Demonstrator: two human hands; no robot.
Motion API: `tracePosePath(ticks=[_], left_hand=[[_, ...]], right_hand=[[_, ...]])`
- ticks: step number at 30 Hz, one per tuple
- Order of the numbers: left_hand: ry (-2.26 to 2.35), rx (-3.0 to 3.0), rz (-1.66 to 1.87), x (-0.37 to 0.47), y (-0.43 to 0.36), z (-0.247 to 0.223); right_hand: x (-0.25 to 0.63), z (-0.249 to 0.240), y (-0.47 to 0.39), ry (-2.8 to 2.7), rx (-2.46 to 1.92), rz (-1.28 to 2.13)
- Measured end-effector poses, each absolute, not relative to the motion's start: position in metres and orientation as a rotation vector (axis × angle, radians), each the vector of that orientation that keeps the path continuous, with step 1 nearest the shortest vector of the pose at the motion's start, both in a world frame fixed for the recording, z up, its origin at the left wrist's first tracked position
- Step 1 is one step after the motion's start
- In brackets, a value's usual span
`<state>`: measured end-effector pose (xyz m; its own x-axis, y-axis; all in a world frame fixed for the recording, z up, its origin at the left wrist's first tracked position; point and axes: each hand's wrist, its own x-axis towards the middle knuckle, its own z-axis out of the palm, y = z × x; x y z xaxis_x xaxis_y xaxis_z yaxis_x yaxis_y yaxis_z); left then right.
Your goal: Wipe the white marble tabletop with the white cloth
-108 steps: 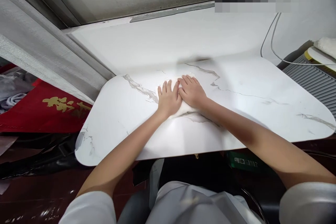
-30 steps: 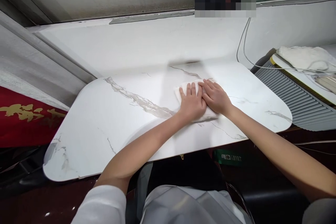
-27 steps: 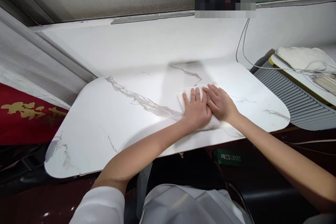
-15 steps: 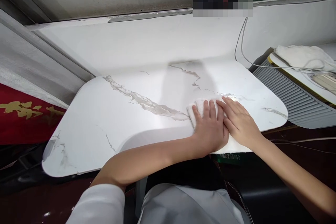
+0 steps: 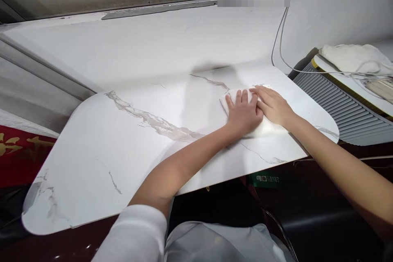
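A white cloth (image 5: 267, 127) lies flat on a white marble-patterned tabletop (image 5: 129, 163), right of its middle. My left hand (image 5: 245, 113) rests on the cloth's left part with the fingers spread. Beside it, touching it, my right hand (image 5: 274, 105) lies flat on the cloth, fingers stretched out toward the upper left. Both palms face down, and neither hand is wrapped round the cloth.
White cables (image 5: 281, 45) hang down the wall behind the table. At the right stands a ribbed grey cabinet (image 5: 350, 110) with a folded white cloth (image 5: 356, 58) on top. A red fabric (image 5: 18, 159) with gold marks is at the left. A green item (image 5: 264, 179) shows below the table edge.
Both hands and the cloth have moved away from the front edge, toward the back of the tabletop. The view has shifted slightly.
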<state>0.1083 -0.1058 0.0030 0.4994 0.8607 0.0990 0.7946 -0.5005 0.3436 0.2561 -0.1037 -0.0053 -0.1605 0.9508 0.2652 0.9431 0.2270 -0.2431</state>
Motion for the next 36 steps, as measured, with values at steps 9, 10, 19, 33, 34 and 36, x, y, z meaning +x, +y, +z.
tracePosePath(ticks=[9,10,19,33,34,36], left_hand=[[1.439,2.434,0.376,0.13,-0.01,0.008],[1.461,2.429,0.358,0.132,-0.003,0.008],[1.505,2.46,0.323,0.144,0.041,0.005],[1.516,2.492,0.332,0.15,0.059,0.005],[1.516,2.491,0.333,0.15,0.059,0.005],[1.525,2.489,0.334,0.15,0.058,0.005]], right_hand=[[0.271,-0.003,-0.007,-2.042,-1.828,0.098],[0.273,-0.003,0.0,-2.038,-1.822,0.1],[0.289,-0.011,0.045,-2.023,-1.756,0.031],[0.297,-0.013,0.071,-2.003,-1.782,0.072],[0.298,-0.012,0.072,-2.01,-1.782,0.077],[0.298,-0.012,0.072,-2.022,-1.769,0.077]])
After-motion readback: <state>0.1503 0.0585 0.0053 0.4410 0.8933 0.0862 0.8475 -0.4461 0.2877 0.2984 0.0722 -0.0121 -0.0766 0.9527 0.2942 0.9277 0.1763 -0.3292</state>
